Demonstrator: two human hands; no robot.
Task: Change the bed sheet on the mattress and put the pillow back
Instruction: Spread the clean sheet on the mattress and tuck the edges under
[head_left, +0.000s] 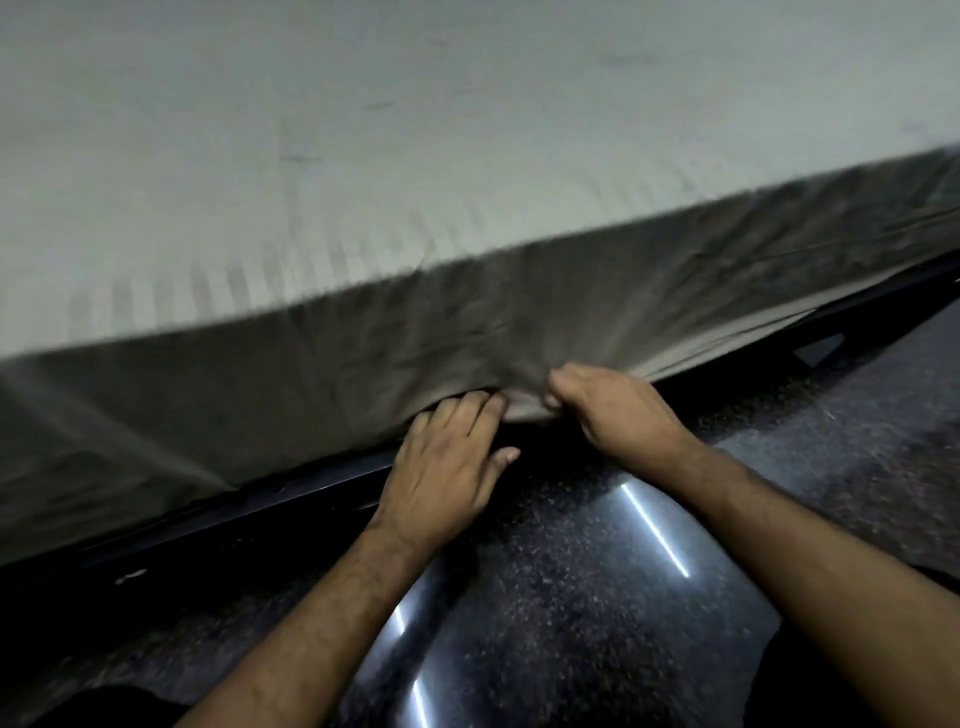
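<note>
A pale striped bed sheet (363, 156) covers the mattress top and hangs down its near side (311, 374) in wrinkled folds. My left hand (447, 462) reaches to the sheet's lower hem, its fingertips tucked under the cloth where the mattress meets the frame. My right hand (608, 410) is just to the right of it, fingers curled and pinching a bunched fold of the same hem. The two hands are a few centimetres apart. No pillow is in view.
A dark bed frame rail (260, 519) runs along below the mattress, from lower left to upper right. Beneath my arms lies a dark speckled polished floor (571, 597) with bright light streaks reflected on it.
</note>
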